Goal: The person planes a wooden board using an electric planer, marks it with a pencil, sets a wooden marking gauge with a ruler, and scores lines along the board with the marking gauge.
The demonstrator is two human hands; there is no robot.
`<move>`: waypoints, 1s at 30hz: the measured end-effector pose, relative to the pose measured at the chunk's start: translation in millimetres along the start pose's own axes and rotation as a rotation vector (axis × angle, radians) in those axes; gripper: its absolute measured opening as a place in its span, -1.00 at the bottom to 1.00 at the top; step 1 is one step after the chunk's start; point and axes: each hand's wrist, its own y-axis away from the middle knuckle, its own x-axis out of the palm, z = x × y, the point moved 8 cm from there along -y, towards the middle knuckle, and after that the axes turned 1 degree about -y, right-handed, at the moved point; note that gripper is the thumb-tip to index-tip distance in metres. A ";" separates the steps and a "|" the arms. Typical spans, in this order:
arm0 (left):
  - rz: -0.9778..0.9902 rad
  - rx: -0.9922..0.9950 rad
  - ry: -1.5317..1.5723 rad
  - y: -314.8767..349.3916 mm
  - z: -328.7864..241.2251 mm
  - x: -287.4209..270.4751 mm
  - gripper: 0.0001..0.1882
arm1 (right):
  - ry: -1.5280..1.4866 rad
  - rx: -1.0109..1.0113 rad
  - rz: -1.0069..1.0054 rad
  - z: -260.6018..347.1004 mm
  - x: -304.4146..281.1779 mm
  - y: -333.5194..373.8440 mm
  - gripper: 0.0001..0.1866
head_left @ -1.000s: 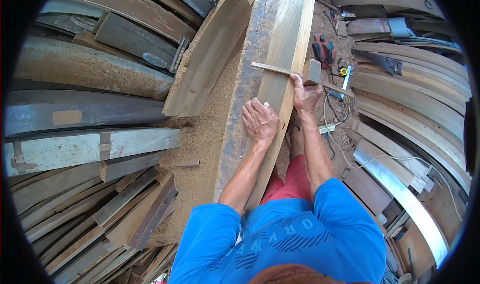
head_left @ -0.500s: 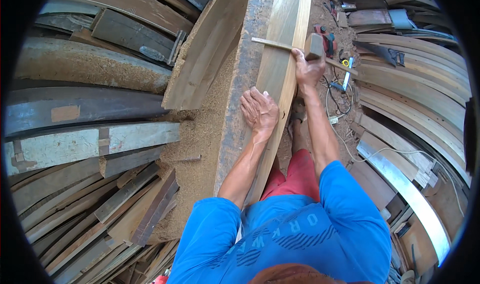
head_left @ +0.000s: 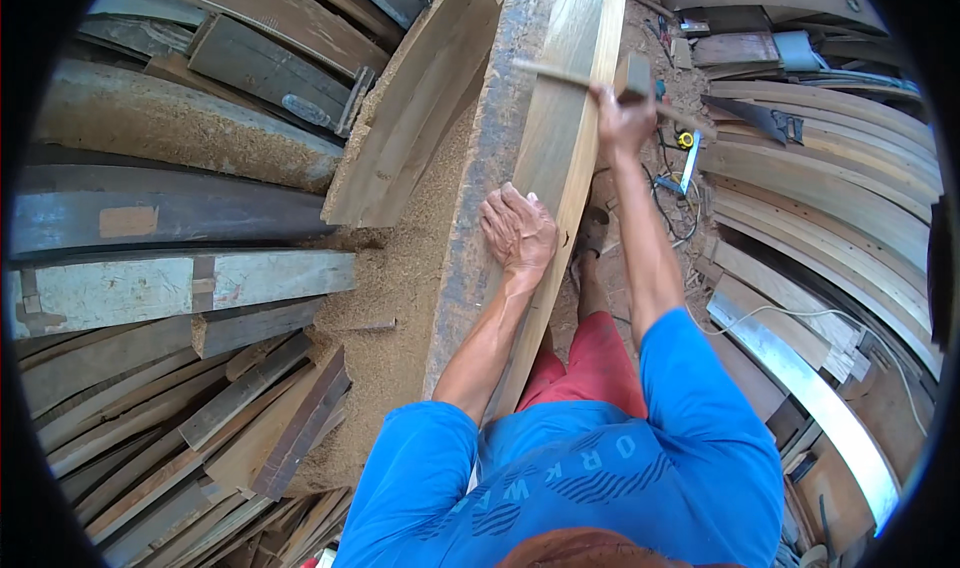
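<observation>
A long pale plank (head_left: pixel 562 118) lies lengthwise on a worn, stained workbench (head_left: pixel 492 148). My left hand (head_left: pixel 520 230) rests on top of the plank, palm down, with its fingers laid along the wood and nothing held. Farther up, at the plank's right edge, my right hand (head_left: pixel 627 128) is closed around a wooden marking gauge (head_left: pixel 634 76). The gauge's thin stick crosses over the plank to the left and sticks out past my hand to the right. Motion blurs the gauge and the fingers on it.
Boards and curved timbers (head_left: pixel 180 138) crowd the left side, with sawdust (head_left: pixel 385 308) beside the bench. On the right lie stacked planks (head_left: pixel 820 178), a handsaw (head_left: pixel 755 116), a tape measure (head_left: pixel 685 140), a blue-handled square (head_left: pixel 690 168) and a pale cable (head_left: pixel 790 310).
My right hand has moved a little farther away along the plank's edge with the marking gauge, which is now blurred. My left hand stays in nearly the same place on the plank.
</observation>
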 end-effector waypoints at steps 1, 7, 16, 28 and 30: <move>0.003 0.006 0.007 0.8 -4.2 -1.7 -0.59 | 0.096 0.006 0.006 -10.0 2.8 -16.2 -0.52; 0.072 -0.032 0.047 1.0 -3.0 7.0 -0.70 | 0.323 0.091 0.135 -12.9 -4.5 -32.0 -0.48; 0.023 -0.012 0.168 12.2 23.6 -5.0 -0.53 | 0.380 0.313 0.290 17.9 -52.9 124.1 -0.26; 0.265 0.135 0.025 210.9 75.9 -61.3 0.27 | 0.118 -0.005 0.147 14.2 -73.5 137.7 -0.41; 0.383 0.015 0.013 203.3 71.3 -63.3 0.34 | 0.113 0.019 0.191 26.6 -67.5 136.0 -0.33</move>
